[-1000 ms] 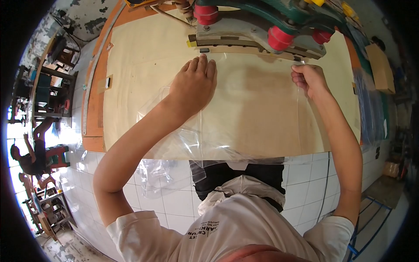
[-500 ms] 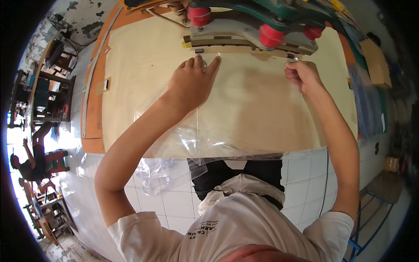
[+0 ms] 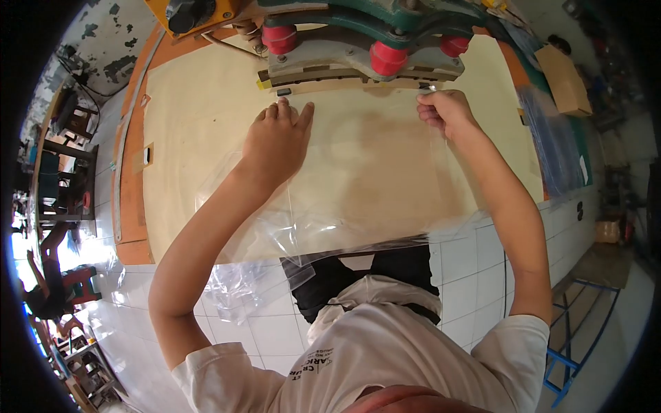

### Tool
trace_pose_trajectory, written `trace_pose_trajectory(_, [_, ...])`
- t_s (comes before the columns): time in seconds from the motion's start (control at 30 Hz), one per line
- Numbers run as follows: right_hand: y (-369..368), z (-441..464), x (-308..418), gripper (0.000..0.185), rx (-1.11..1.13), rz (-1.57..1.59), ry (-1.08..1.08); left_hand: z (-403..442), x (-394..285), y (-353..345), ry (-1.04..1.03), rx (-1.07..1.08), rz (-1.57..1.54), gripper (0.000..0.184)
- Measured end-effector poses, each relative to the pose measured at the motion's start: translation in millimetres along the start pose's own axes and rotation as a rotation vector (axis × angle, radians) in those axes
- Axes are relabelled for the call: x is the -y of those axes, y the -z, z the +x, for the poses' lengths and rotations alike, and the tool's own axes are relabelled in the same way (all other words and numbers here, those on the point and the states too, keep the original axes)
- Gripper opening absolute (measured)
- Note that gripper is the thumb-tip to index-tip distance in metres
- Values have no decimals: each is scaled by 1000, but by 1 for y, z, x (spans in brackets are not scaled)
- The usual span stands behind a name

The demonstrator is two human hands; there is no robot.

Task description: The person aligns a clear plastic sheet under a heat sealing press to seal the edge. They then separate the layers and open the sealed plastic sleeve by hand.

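A clear plastic sheet (image 3: 286, 228) lies over the cream table covering (image 3: 186, 158), its crumpled near end hanging over the front edge. My left hand (image 3: 277, 141) rests flat on the sheet with fingers stretched toward the long metal bar (image 3: 330, 63) of a press. Close to the bar's right end, my right hand (image 3: 446, 112) is closed in a pinch on the sheet's far edge. A small dark block (image 3: 284, 91) sits just beyond my left fingertips. Glare makes the sheet's outline hard to follow.
The press has a green arm (image 3: 323, 15) and red knobs (image 3: 389, 58) above the bar. An orange box (image 3: 196, 12) stands at the back left. Folded bluish plastic (image 3: 551, 148) lies at the table's right, near a cardboard box (image 3: 563, 81). Another person sits far left.
The whole view has shifted, so the table and press appear further left. Both hands keep about the same places by the bar, the left flat and the right pinched.
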State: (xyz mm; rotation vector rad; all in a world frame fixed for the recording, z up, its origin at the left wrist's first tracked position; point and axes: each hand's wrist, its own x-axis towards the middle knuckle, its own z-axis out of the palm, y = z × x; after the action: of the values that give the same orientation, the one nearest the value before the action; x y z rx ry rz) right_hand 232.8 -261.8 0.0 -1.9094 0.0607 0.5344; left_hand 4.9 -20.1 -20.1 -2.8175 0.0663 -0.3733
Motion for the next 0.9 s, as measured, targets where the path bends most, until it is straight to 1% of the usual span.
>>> trace_pose_trajectory(0.2, [5,10,2,14,91,-50,-51,-1,-1,-1,-2,6,21,47])
trace_pose_trajectory(0.33, [4,11,6,15,74,-68,-73,0,-2,-1,3,12,27,47])
trace_pose_trajectory(0.63, [4,17,5,10,69,-51,-85,1,-5,2,29,49,38,47])
trace_pose_trajectory(0.9, [6,15,9,12,130,-102,-124,2,-6,6,30,98,67,49])
